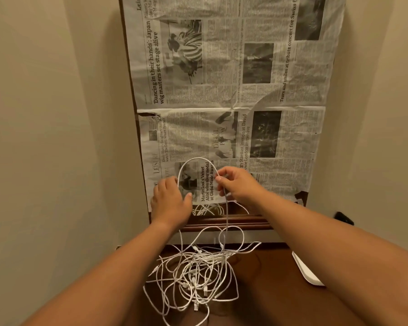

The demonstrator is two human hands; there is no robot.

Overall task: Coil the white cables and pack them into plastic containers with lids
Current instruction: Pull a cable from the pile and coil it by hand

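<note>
The left hand [171, 200] curls its fingers round one end of a thin white cable loop [198, 159] over the near edge of the newspaper-covered wooden table [233, 221]. The right hand [238, 184] pinches the loop's other side. Tangled white cables [193, 274] lie below that edge. A flat white plastic piece [309, 271] is half hidden by the right forearm.

Both forearms [316, 231] are bare, without sleeves; the left hand [170, 198] and right hand [239, 184] are bare too, with short-nailed fingers [222, 184].

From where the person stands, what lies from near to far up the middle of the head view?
Tangle of white cables → wooden edge → arched cable loop → newspaper.
</note>
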